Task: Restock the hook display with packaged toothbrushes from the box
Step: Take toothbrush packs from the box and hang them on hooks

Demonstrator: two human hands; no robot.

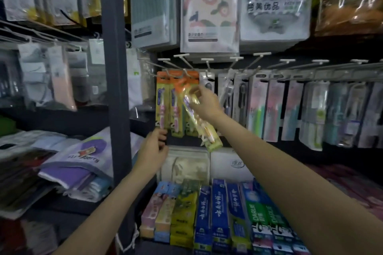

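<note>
Fingers: right hand (204, 102) pinches the upper part of a toothbrush pack (200, 118); left hand (154, 148) loosely curled, its fingertips at the bottom edge of the leftmost hanging pack (160, 105).
Pack axis: long, tilted, top up-left toward the hook (185, 72), bottom down-right.
Nearer hand: right, just below the hook.
Count: one pack held; about three orange-topped packs hanging.
Box: not visible.

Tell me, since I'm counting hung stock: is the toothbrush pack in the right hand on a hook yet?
Not yet. The right hand grips the toothbrush pack tilted, its blurred top near the hooks.
</note>
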